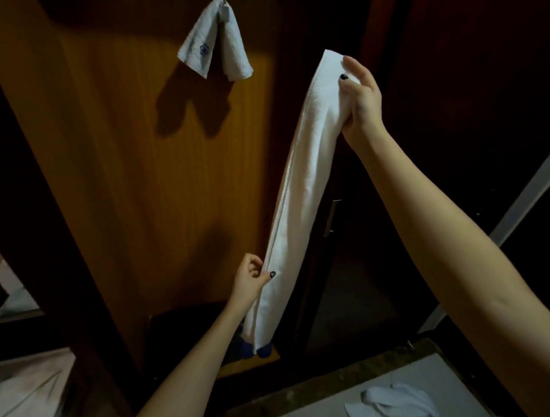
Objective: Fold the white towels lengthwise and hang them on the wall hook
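The long towel [300, 178] is folded lengthwise into a narrow strip and runs on a slant through the centre of the frame, its top end at upper right and its bottom end at lower centre. You hold it in the air between both hands, clear of the hook.

Your right hand [361, 98] grips the strip near its top end. The thumb is pressed onto the front face, one finger reaches up along the top edge, and the other fingers are hidden behind the cloth.

Your left hand [251, 279] pinches the strip's left edge well down its length, with the thumb on the front and the fingers curled behind. A short length of towel hangs below this grip.

A second, smaller towel [205, 47] with a blue emblem hangs draped over the hook [225, 3] at the top edge of the frame, left of centre. It falls in two flaps against the wooden panel [119, 148] and throws a shadow on it.

A metal handle [331, 218] shows just right of the strip, in the dark area. More white cloth [395, 398] lies on a pale surface [431, 375] at lower right.
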A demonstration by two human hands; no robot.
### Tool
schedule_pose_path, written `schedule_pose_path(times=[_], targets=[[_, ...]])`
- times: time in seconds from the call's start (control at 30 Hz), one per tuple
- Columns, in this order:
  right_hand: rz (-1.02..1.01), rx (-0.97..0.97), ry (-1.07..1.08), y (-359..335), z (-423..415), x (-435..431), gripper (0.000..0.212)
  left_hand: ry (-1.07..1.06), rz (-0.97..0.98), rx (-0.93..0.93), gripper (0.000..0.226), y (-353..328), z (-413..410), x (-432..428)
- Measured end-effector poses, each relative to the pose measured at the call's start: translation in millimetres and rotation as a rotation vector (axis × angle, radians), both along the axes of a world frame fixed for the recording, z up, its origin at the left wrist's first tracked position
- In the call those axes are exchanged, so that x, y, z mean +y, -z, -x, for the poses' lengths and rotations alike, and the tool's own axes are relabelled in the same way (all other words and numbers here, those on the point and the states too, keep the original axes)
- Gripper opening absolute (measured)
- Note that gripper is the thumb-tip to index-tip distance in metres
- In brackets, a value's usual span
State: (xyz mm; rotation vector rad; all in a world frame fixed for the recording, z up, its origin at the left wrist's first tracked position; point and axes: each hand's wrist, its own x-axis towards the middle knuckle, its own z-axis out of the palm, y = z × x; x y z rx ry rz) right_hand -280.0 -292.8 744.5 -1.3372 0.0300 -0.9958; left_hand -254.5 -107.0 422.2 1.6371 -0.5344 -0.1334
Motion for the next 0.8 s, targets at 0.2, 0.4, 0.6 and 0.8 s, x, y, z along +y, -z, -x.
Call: schedule_pose_path(times=[0.2,0.4,0.6,0.8], targets=[[-0.01,-0.005,0.035,-9,1,10,0.04,-0.008,-0.067,0.017,0.025,14,6,-5],[-0.094,-0.013,-0.005,-14,2,17,0.038,-0.066,-0.15,-0.148,0.025,7,4,-14],[-0.16,-0.032,-0.044,-17,2,23,0.042,-0.038,-0.184,-0.112,0.011,0,-10,-19],[-0.323,-0.132,-0.193,-22,4,37,0.042,-0.012,-0.111,-0.05,0.022,-1,-10,-27]])
